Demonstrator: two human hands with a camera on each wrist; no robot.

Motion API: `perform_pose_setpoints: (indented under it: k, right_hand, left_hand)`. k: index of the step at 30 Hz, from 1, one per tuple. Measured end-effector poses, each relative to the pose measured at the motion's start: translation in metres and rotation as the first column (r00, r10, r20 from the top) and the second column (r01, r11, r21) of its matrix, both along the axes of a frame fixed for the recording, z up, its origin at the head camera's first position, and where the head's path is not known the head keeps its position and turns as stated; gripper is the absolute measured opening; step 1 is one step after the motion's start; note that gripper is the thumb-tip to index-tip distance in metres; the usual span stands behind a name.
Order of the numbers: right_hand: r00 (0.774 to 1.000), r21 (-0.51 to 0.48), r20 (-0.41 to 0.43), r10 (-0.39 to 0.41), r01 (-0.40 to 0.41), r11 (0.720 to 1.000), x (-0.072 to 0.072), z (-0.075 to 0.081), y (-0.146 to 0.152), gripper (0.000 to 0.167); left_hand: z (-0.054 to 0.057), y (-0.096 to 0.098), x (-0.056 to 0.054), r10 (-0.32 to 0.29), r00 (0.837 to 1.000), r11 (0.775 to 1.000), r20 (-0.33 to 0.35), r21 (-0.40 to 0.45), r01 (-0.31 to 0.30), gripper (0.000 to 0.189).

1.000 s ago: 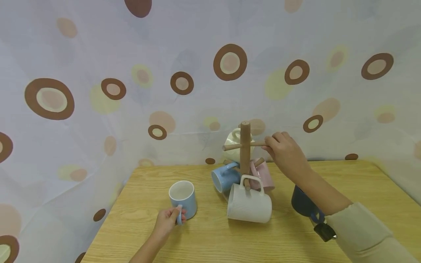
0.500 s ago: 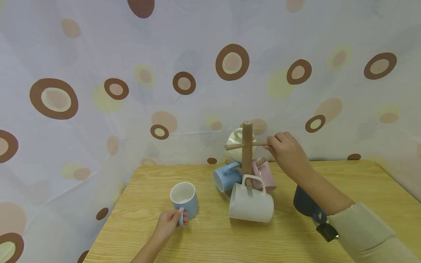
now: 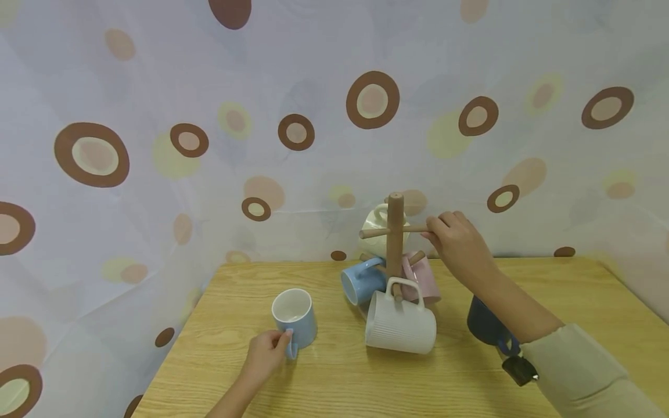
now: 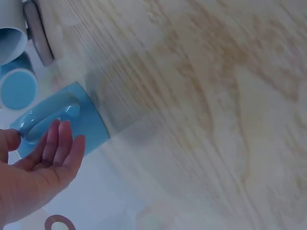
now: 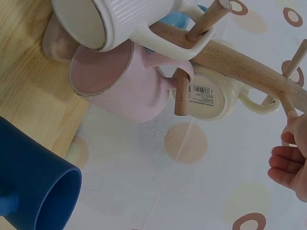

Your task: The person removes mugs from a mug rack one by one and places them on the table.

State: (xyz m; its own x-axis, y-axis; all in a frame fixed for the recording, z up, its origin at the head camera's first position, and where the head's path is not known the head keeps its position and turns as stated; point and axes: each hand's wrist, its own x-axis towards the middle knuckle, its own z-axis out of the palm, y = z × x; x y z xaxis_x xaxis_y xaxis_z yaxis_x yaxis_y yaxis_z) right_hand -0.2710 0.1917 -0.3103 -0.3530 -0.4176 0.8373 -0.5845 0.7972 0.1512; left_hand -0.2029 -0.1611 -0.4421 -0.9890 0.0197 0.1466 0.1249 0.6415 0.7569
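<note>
A light blue mug point(image 3: 305, 332) with a white inside stands upright on the left of the table. Beside its handle is my left hand point(image 3: 263, 355); in the left wrist view the thumb and fairly straight fingers point(image 4: 62, 143) lie apart at the handle, not curled round it. With thumb and fingertips, my right hand point(image 3: 460, 247) pinches the end of an upper peg of a wooden mug tree point(image 3: 395, 252). On the tree hang a white ribbed mug point(image 3: 401, 328), a blue mug point(image 3: 360, 285), a pink mug point(image 3: 425, 281) and a cream mug point(image 5: 213, 93).
A dark blue mug point(image 3: 482, 322) stands at the right, partly hidden behind the right forearm. Behind the wooden table point(image 3: 230, 307) hangs a patterned curtain point(image 3: 313, 87). An upper peg point(image 3: 370, 233) points left, with no mug on it.
My left fingers have come out of the light blue mug's handle and loosened, so more of the handle shows. My right hand keeps its pinch on the peg. The head view has shifted slightly.
</note>
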Motion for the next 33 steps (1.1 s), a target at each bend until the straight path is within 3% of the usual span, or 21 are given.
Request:
perform_pose_setpoints:
  k: [4, 9, 14, 17, 21, 27, 33]
  right_hand:
    - [1.0, -0.001, -0.002, 0.0, 0.0, 1.0, 0.0, 0.0, 0.0, 0.021]
    - [1.0, -0.001, 0.002, -0.001, 0.001, 1.0, 0.0, -0.001, 0.0, 0.022]
    - [1.0, -0.007, 0.0, -0.005, 0.005, 1.0, 0.0, -0.002, 0.002, 0.023]
    - [1.0, -0.019, 0.003, -0.001, 0.001, 1.0, 0.0, -0.001, 0.002, 0.022]
    - [1.0, -0.03, 0.006, -0.001, 0.001, 1.0, 0.0, -0.002, 0.001, 0.021]
    - [1.0, -0.029, 0.012, -0.007, 0.007, 1.0, 0.0, -0.003, 0.001, 0.021]
    - [1.0, -0.036, 0.014, -0.005, 0.005, 0.999, -0.001, -0.003, 0.001, 0.022]
  left_hand:
    - [0.007, -0.001, 0.003, 0.035, 0.997, 0.994, -0.065, -0.099, -0.041, 0.029]
    - [0.023, 0.009, 0.006, 0.077, 0.969, 0.951, -0.233, -0.276, -0.142, 0.024]
    - [0.044, 0.028, 0.007, -0.015, 0.892, 0.915, -0.452, -0.366, -0.17, 0.02]
    - [0.053, 0.038, 0.004, -0.074, 0.848, 0.896, -0.525, -0.408, -0.175, 0.02]
    - [0.062, 0.048, -0.001, -0.121, 0.817, 0.877, -0.564, -0.446, -0.178, 0.026]
    - [0.074, 0.06, -0.01, -0.143, 0.771, 0.875, -0.62, -0.443, -0.194, 0.029]
    - [0.089, 0.075, -0.023, -0.179, 0.685, 0.891, -0.706, -0.412, -0.191, 0.03]
